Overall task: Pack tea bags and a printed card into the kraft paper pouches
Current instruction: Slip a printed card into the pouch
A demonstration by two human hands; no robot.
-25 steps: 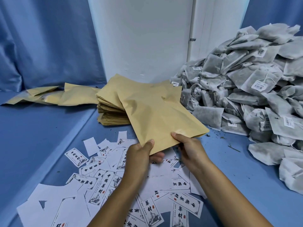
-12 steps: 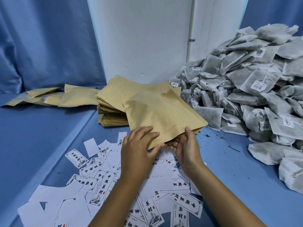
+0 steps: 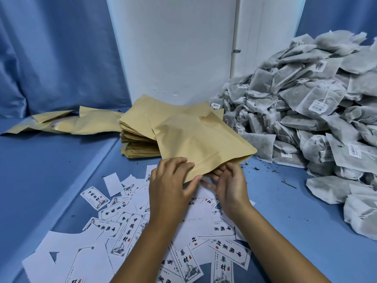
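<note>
loose kraft pouches [image 3: 61, 123] lie far left; a pouch stack [image 3: 138, 139] sits centre. left hand [image 3: 169, 186] pinches the near edge of the held pouch [image 3: 202, 139], fingers on top; right hand [image 3: 228, 184] curls under that edge, above printed cards [image 3: 126, 237]. tea bags [image 3: 306, 119] heap right.

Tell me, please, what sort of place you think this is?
Probably a small hand-packing station, not a home kitchen: a big heap of tea bags, a stack of kraft pouches and loose printed cards lie on a blue cloth-covered surface.
</note>
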